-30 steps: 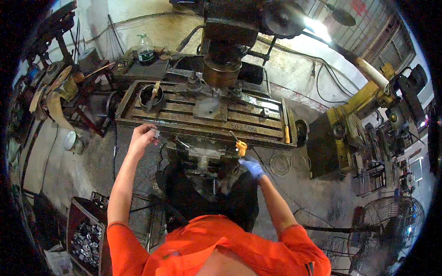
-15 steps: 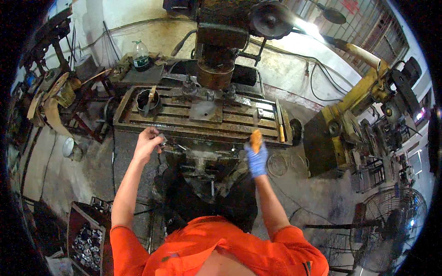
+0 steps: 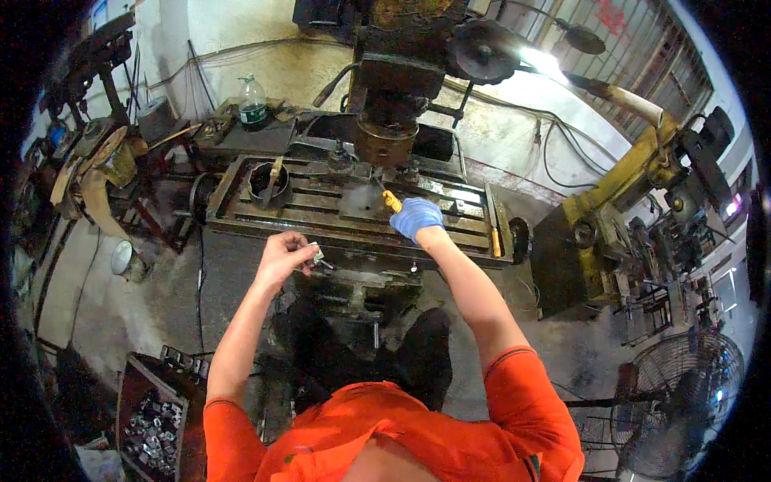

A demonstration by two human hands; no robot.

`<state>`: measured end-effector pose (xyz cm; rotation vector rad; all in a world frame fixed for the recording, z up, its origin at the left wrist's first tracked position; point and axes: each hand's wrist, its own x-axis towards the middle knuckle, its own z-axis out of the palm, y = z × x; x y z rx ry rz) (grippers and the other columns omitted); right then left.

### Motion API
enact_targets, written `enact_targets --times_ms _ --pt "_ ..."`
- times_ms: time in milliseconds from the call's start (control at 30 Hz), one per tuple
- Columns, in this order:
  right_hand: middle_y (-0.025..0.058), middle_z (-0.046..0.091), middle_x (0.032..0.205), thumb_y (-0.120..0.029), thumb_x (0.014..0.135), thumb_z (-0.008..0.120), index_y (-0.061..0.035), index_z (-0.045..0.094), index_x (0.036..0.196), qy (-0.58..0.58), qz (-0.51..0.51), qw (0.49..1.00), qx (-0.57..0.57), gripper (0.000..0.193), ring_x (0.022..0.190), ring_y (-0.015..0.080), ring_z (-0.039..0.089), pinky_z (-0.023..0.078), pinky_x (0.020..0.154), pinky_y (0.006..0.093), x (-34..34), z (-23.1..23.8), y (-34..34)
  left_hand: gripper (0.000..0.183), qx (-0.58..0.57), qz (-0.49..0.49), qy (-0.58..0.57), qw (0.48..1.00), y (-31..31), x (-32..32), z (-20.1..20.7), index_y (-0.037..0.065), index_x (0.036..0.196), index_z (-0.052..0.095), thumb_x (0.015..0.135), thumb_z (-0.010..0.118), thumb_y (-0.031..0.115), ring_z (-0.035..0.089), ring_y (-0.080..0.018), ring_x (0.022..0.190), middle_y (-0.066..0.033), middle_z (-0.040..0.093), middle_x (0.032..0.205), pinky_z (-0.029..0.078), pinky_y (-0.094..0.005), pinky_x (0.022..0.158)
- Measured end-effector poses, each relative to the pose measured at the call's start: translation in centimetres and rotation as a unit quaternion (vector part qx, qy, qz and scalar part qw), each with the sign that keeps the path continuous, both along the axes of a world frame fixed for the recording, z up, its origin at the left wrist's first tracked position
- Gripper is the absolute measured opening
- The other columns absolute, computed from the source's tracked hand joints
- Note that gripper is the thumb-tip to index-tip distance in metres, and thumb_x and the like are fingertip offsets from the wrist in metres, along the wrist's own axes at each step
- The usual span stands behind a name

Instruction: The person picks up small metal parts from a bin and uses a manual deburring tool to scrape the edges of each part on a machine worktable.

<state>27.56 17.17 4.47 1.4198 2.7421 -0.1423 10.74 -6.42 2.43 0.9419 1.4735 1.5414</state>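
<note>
Bin [image 3: 151,379]: metal pieces [image 3: 154,436]. Pot [image 3: 259,191]: stick [image 3: 275,173]. Left hand [image 3: 283,259] pinching part [image 3: 318,254]; right hand [image 3: 418,218] gripping tool [image 3: 391,201].

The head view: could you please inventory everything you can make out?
small metal piece: 1, silvery, left hand
yellow-handled tool: 1, yellow, right hand
slotted metal table: 1, brown, centre
round pot: 1, black, table's left end
slim tool: 1, yellow-handled, table's right end
spindle head: 1, brown, above table
plastic bottle: 1, clear, back left
upright machine: 1, yellow, right
wire-cage fan: 1, dark, lower right
open metal-filled box: 1, brown, lower left
left hand: 1, bare, left of centre
right hand: 1, blue-gloved, over table
</note>
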Motion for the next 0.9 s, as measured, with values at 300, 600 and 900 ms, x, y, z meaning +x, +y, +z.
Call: enact_targets --times_ms 300,600,900 --pt "0.0234 0.061 0.081 -0.046 0.071 0.055 -0.0015 0.064 0.083 -0.044 0.114 0.983 -0.137 0.047 0.080 0.0360 0.060 0.048 0.072 0.0417 6.4 2.1 -5.8 0.013 -0.016 0.012 0.129 0.991 5.1 -1.2 -1.6 -0.001 0.068 0.054 0.071 0.064 0.007 0.056 -0.0124 0.051 -0.0055 0.056 0.059 0.044 -0.0265 0.050" --pt "0.0194 0.061 0.074 -0.039 0.075 0.060 -0.0090 0.064 0.084 0.257 0.133 0.939 -0.185 0.032 0.070 0.0351 0.059 0.046 0.062 0.0386 14.2 5.7 -6.4 0.022 0.041 0.011 0.547 0.836 17.9 -0.8 -3.9 0.003 0.089 0.060 0.068 0.061 0.009 0.058 -0.0322 0.082 -0.0158 0.060 0.084 0.045 -0.0397 0.073" --pt "0.0051 0.065 0.069 -0.027 0.067 0.076 -0.0062 0.067 0.089 0.430 0.112 0.877 -0.185 0.032 0.059 0.0066 0.056 0.044 0.054 0.0252 12.3 -6.4 -1.9 0.022 -0.039 0.067 0.609 0.790 19.2 1.0 -4.0 0.011 0.093 0.060 0.073 0.060 0.019 0.059 -0.0263 0.083 -0.0086 0.063 0.085 0.042 -0.0412 0.074"
